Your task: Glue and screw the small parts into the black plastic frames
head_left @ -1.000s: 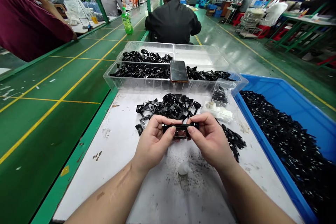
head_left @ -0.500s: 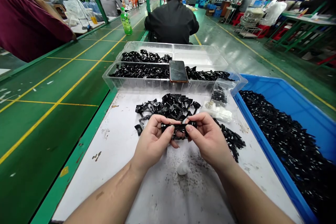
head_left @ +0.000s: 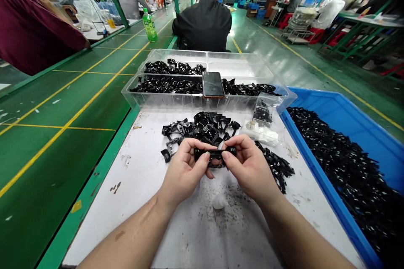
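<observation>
Between my two hands is a glossy black plastic part (head_left: 215, 152), held level above the white tabletop. My left hand (head_left: 185, 169) grips its left end, thumb on the near side and fingers behind. At the right end, my right hand (head_left: 249, 166) pinches it the same way. The fingers cover both ends, so its full shape is hidden. Just beyond the hands lies a loose heap of black plastic parts (head_left: 206, 128). More slim black parts (head_left: 279, 168) are spread to the right of my right hand. A small white lump (head_left: 220, 201) sits on the table nearer me.
A clear divided tray (head_left: 167, 101) with black parts stands at the back, a phone (head_left: 213, 84) resting on it. Plastic bags (head_left: 263, 111) lie at the right. A blue bin (head_left: 328, 105) full of black parts adjoins the table. A person in black (head_left: 203, 25) sits ahead.
My hands and the black part have stayed almost in place. The view has shifted slightly, and the person ahead has moved a little to the left.
</observation>
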The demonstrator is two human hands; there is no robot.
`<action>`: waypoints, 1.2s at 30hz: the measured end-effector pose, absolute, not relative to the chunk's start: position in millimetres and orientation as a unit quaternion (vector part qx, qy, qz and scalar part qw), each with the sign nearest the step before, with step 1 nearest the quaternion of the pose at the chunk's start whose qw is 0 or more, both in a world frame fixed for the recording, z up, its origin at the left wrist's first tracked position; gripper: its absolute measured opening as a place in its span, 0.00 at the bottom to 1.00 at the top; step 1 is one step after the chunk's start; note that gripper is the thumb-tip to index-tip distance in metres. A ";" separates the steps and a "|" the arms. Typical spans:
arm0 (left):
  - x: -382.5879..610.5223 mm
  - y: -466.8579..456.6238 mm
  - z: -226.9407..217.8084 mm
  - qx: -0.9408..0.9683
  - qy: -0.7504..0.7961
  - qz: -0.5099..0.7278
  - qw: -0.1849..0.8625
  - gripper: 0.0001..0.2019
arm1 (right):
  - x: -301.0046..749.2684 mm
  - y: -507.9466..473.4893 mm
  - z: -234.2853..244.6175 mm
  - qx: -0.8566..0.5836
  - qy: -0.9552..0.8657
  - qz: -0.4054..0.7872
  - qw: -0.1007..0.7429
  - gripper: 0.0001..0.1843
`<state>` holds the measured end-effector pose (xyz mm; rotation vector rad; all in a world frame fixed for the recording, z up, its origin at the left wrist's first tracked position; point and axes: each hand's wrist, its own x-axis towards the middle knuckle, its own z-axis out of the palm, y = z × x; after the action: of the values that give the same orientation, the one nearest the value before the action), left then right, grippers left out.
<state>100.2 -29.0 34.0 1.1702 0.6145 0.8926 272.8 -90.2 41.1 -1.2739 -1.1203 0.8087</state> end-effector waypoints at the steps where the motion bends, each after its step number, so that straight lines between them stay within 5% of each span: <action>1: 100.5 -29.1 34.2 0.524 0.277 0.402 0.698 0.10 | 272.4 -90.3 41.6 -0.545 -0.489 0.343 0.588 0.07; 9: 100.0 -25.9 39.3 0.522 0.292 0.401 0.694 0.09 | 273.1 -91.7 45.2 -0.559 -0.596 0.234 0.526 0.05; 27: 96.9 -22.5 36.8 0.504 0.266 0.386 0.725 0.10 | 282.4 -89.7 40.9 -0.574 -0.598 0.169 0.533 0.06; 36: 98.0 -25.2 30.6 0.529 0.262 0.394 0.705 0.09 | 275.8 -90.8 38.1 -0.578 -0.552 0.261 0.542 0.01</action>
<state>98.0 -25.2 30.6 1.1753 0.5816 0.8758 275.8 -90.8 38.1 -1.3727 -1.3106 0.6195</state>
